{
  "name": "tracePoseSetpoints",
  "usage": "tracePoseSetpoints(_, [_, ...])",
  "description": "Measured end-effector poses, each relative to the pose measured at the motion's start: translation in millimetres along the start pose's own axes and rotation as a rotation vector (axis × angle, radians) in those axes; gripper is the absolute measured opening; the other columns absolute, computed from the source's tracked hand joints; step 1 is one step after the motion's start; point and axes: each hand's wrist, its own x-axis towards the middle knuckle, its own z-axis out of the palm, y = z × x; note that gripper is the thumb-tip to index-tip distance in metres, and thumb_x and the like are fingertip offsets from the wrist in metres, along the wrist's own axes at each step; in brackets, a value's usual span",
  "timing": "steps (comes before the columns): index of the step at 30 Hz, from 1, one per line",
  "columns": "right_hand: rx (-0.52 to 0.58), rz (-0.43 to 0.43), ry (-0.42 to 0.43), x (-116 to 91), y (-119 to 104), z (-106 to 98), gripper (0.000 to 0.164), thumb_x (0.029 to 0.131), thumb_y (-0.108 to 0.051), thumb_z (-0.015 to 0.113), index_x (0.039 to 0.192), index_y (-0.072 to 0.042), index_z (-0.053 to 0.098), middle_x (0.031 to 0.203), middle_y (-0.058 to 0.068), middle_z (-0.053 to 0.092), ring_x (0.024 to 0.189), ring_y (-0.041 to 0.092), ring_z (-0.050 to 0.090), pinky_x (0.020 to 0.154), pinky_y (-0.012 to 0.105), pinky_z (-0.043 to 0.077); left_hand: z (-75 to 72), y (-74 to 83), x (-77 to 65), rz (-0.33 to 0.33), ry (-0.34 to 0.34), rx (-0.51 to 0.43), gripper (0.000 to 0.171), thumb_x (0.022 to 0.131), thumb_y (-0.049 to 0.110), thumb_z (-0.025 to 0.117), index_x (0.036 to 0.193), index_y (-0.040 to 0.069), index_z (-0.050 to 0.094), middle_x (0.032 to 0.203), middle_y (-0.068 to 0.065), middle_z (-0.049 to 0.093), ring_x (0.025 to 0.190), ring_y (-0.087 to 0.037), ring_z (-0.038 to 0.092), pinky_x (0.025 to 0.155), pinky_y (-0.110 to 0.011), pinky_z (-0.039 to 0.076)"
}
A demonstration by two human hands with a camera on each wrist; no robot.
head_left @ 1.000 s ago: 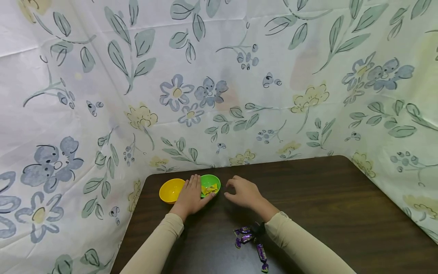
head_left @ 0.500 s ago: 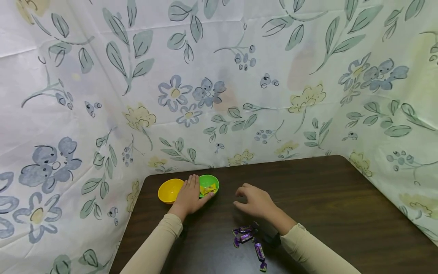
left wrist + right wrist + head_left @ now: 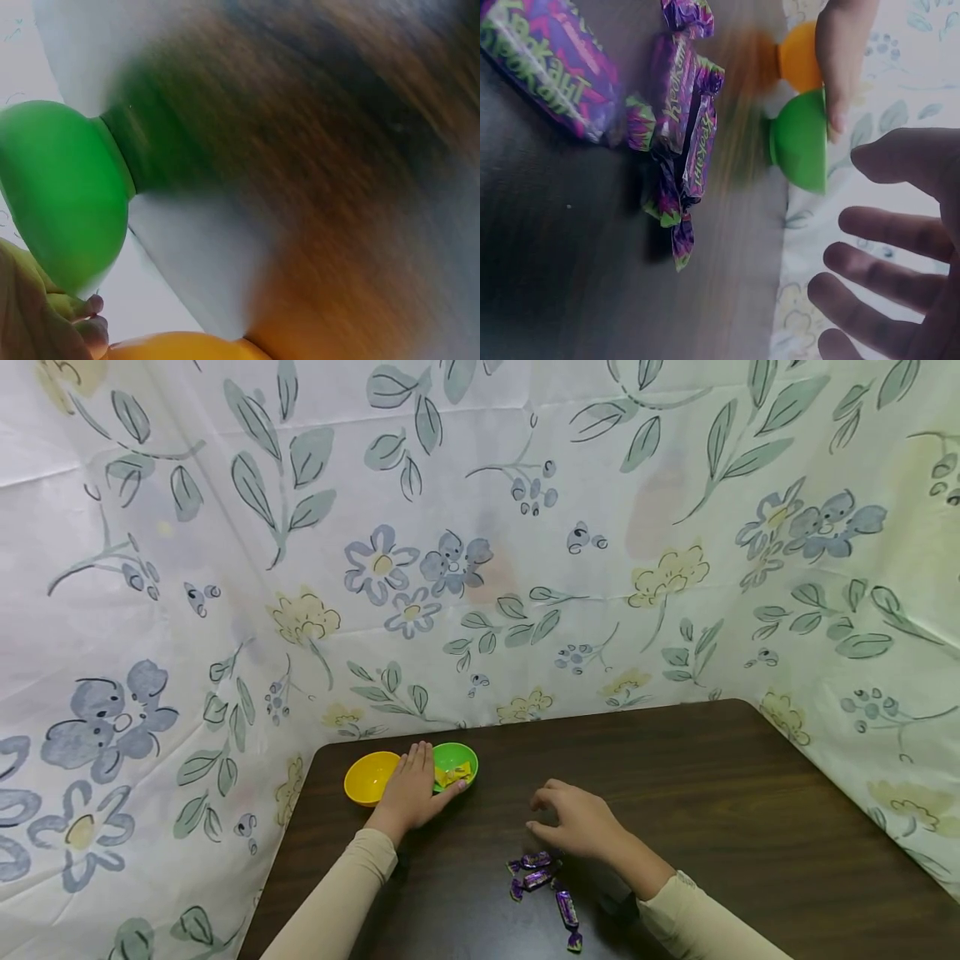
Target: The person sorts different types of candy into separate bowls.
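Note:
My left hand (image 3: 412, 789) lies with straight fingers over the adjoining sides of a yellow bowl (image 3: 367, 779) and a green bowl (image 3: 468, 753); its thumb reaches along the green rim. Yellow-wrapped candies (image 3: 453, 774) sit inside the green bowl. My right hand (image 3: 579, 820) hovers above the table, fingers loosely bent and holding nothing. Just left of it and below lie purple-wrapped candies (image 3: 537, 880), three in number. The right wrist view shows these purple candies (image 3: 676, 90) up close, apart from the spread fingers of the right hand (image 3: 900, 255).
A dark wooden table (image 3: 675, 768) carries everything. Floral cloth (image 3: 480, 568) hangs behind its far edge and along both sides. Both bowls stand near the far left corner.
My right hand has drawn back from beside the green bowl, moving right and nearer to me, toward the purple candies. The left hand stays on the bowls.

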Motion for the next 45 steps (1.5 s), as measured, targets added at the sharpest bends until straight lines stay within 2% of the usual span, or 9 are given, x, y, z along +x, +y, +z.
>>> tracePoseSetpoints(6, [-0.008,0.018,-0.021,-10.9,1.0,-1.2,0.021,0.093,-0.037,0.081,0.104,-0.020,0.077,0.102,-0.008,0.069,0.080,0.006,0.063,0.061,0.028,0.051,-1.9,-5.3,-4.2,0.001,0.007,-0.005,0.113,0.098,0.084,0.034,0.167,-0.004,0.021,0.176,-0.023,0.020,0.165,-0.039,0.018,0.135,-0.054,0.016])
tracePoseSetpoints(18, [0.028,0.033,-0.094,-24.1,5.4,-0.4,0.023,0.095,-0.041,0.078,0.105,-0.020,0.077,0.105,-0.007,0.070,0.087,0.014,0.070,0.063,0.030,0.053,-4.0,-25.4,-13.8,-0.023,0.012,-0.003,0.114,0.099,0.083,0.036,0.167,-0.006,0.018,0.176,-0.025,0.018,0.165,-0.042,0.015,0.134,-0.056,0.014])
tracePoseSetpoints(23, [0.042,0.046,-0.126,-32.7,4.1,-1.1,0.023,0.094,-0.044,0.078,0.103,-0.022,0.076,0.102,-0.008,0.069,0.077,0.004,0.061,0.059,0.028,0.047,-5.6,-39.2,-22.4,-0.028,0.016,-0.011,0.112,0.101,0.080,0.039,0.165,-0.009,0.018,0.175,-0.028,0.018,0.164,-0.045,0.015,0.133,-0.059,0.015])
tracePoseSetpoints(26, [0.046,0.042,-0.132,-37.7,4.1,-1.0,0.023,0.094,-0.045,0.078,0.102,-0.024,0.076,0.100,-0.009,0.068,0.074,0.001,0.057,0.058,0.026,0.044,-7.2,-48.2,-27.5,-0.035,0.037,-0.014,0.111,0.101,0.079,0.040,0.165,-0.010,0.019,0.174,-0.030,0.018,0.164,-0.047,0.015,0.133,-0.060,0.016])
tracePoseSetpoints(34, [0.055,0.040,-0.149,-46.7,7.0,-2.5,0.025,0.093,-0.050,0.078,0.099,-0.026,0.074,0.099,-0.010,0.068,0.076,0.004,0.061,0.058,0.027,0.045,-9.5,-69.0,-36.4,-0.051,0.102,0.007,0.109,0.103,0.076,0.040,0.164,-0.011,0.019,0.172,-0.032,0.022,0.162,-0.048,0.021,0.133,-0.060,0.017])
tracePoseSetpoints(39, [0.054,0.049,-0.162,-52.0,7.9,-4.7,0.028,0.093,-0.051,0.078,0.101,-0.025,0.075,0.101,-0.010,0.069,0.079,0.004,0.063,0.059,0.029,0.047,-10.1,-78.5,-41.8,-0.072,0.125,0.013,0.107,0.103,0.074,0.042,0.163,-0.012,0.022,0.172,-0.032,0.024,0.161,-0.049,0.023,0.132,-0.061,0.018])
tracePoseSetpoints(45, [0.053,0.059,-0.181,-58.7,8.3,-5.9,0.031,0.092,-0.051,0.079,0.104,-0.023,0.075,0.103,-0.011,0.069,0.078,0.001,0.061,0.058,0.026,0.046,-10.2,-89.5,-47.7,-0.085,0.140,0.020,0.105,0.104,0.072,0.043,0.162,-0.014,0.024,0.170,-0.033,0.027,0.160,-0.050,0.025,0.132,-0.062,0.020])
